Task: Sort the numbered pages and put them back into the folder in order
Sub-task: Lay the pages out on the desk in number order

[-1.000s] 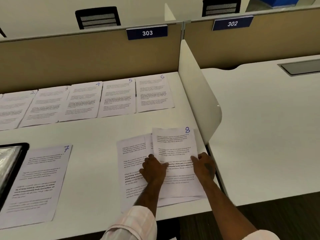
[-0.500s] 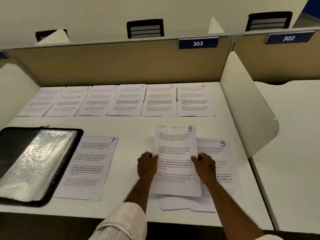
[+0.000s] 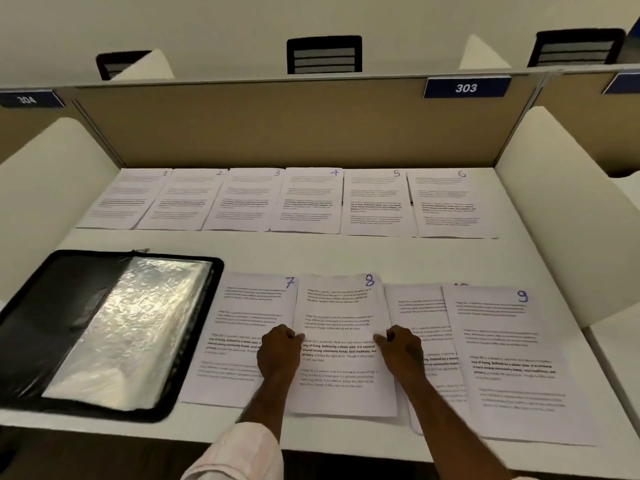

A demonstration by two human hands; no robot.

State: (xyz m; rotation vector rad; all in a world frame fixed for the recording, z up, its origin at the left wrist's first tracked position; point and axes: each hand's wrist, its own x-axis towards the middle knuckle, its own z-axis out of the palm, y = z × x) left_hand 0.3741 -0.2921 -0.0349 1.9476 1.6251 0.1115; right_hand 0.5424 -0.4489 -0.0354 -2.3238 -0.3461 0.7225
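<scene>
Near edge of worktop (image 3: 311, 252): page 8 (image 3: 341, 344) lies between left hand (image 3: 278, 355) and right hand (image 3: 401, 351), fingers of each pinching a side edge. Long axis runs near-far, heading far. Page 7 (image 3: 239, 337) touches left, page 9 (image 3: 512, 362) right. Folder (image 3: 104, 327) open, far left. Pages 1–6 (image 3: 298, 199) line the far row.
</scene>
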